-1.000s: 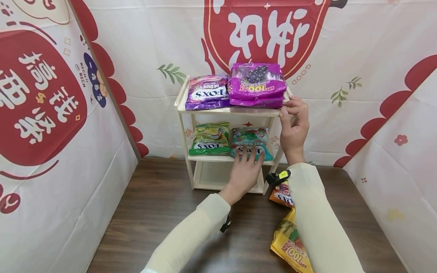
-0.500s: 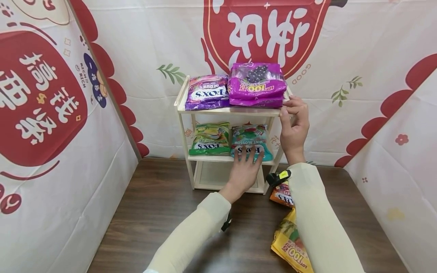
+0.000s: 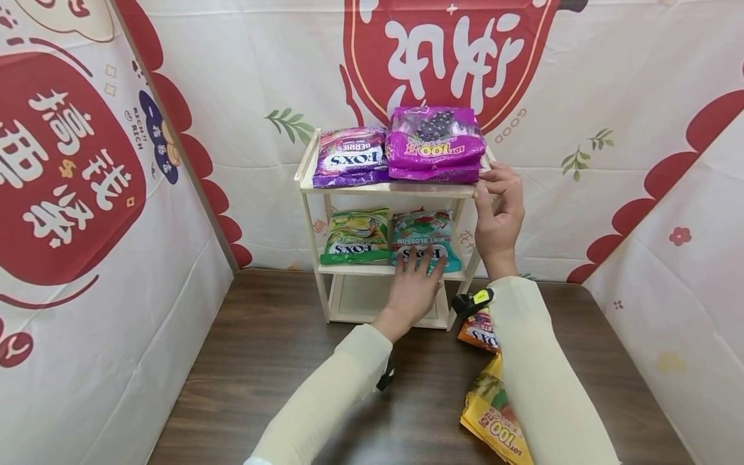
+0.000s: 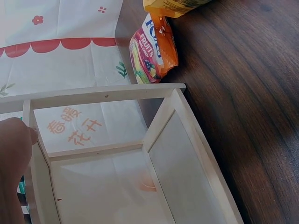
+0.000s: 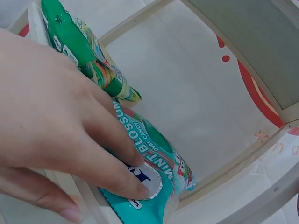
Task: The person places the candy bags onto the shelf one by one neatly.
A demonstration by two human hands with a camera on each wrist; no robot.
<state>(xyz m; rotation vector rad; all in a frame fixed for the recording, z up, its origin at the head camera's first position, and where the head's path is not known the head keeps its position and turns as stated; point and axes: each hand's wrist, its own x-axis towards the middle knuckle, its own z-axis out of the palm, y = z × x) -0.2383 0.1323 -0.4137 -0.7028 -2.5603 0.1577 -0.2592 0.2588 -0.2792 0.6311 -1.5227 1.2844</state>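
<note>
A small wooden shelf rack (image 3: pixel 389 189) stands on the table. My left hand (image 3: pixel 414 294) has its fingers spread on the front of a teal Fox's Mint Blossom candy bag (image 3: pixel 421 232) on the middle shelf; the right wrist view shows its fingertips pressing that bag (image 5: pixel 156 140). Beside it leans a green Fox's candy bag (image 3: pixel 356 236). My right hand (image 3: pixel 501 219) grips the top shelf's right front corner between thumb and fingers. On the top shelf lie a purple Fox's Berries bag (image 3: pixel 351 158) and a magenta Lot 100 bag (image 3: pixel 436 145).
Right of the rack, an orange Fox's Fruits bag (image 4: pixel 154 51) lies on the dark wood table (image 3: pixel 244 387). A yellow Lot 100 bag (image 3: pixel 496 420) is nearer me, partly hidden by my right sleeve. Printed cloth walls (image 3: pixel 610 84) stand behind and at both sides.
The teal bag has shifted slightly up and back under my left fingers, and more of its front shows. My right hand keeps its grip on the rack's corner.
</note>
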